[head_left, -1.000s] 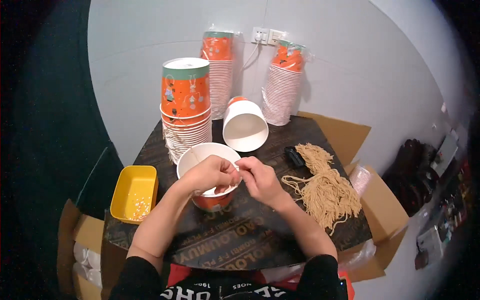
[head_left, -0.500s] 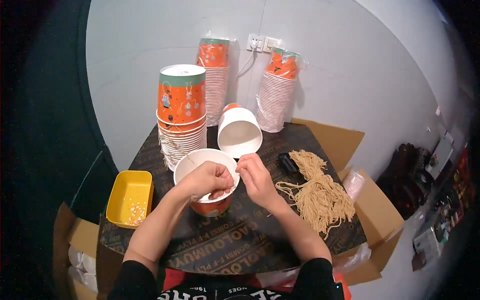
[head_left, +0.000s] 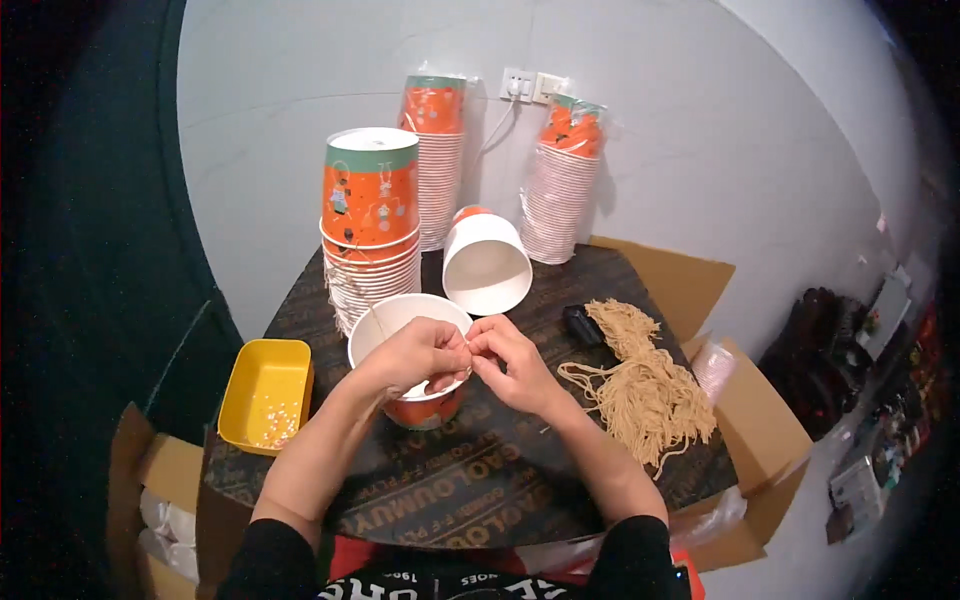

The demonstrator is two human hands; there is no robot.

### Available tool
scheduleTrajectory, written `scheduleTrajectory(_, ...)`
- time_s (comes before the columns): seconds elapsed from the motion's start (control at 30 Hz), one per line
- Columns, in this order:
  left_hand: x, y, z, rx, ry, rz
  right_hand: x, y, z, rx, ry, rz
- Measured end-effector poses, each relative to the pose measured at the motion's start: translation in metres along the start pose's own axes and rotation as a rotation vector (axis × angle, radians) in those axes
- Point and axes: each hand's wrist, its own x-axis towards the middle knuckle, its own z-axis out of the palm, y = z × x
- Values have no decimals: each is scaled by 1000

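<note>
An orange and white paper bucket (head_left: 425,412) stands upright before me, its white mouth facing up. Over the right side of its rim my left hand (head_left: 425,355) is closed in a pinch. My right hand (head_left: 512,365) pinches right against it, fingertips touching. A thin tan string (head_left: 377,318) shows inside the bucket behind my left hand. Between the fingertips only a sliver of string can be made out; the rest is hidden by my fingers. To the right lies a loose bundle of tan strings (head_left: 655,405).
A yellow tray (head_left: 308,375) at left holds small pale beads. Behind the bucket rise a tall bucket stack (head_left: 370,205) with strings hanging from it and two wrapped stacks (head_left: 437,170). One bucket (head_left: 490,265) lies on its side. A black object (head_left: 585,326) sits by the strings; cardboard boxes (head_left: 745,400) flank the table.
My right hand has moved slightly left and down, so its fingertips now meet those of my left hand. The view has shifted a little; the bucket stays in place.
</note>
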Motion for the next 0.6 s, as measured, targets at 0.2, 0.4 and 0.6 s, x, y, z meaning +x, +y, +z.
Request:
scheduleTrajectory(0.2,1,1,0,-8,24,-34,0,4,3,3,32,-20)
scheduleTrajectory(0.4,4,-4,-8,-113,56,-25,1,-6,3,-22,21,-35)
scheduleTrajectory(0.6,3,-7,-8,-67,66,5,2,-7,5,-47,4,-93)
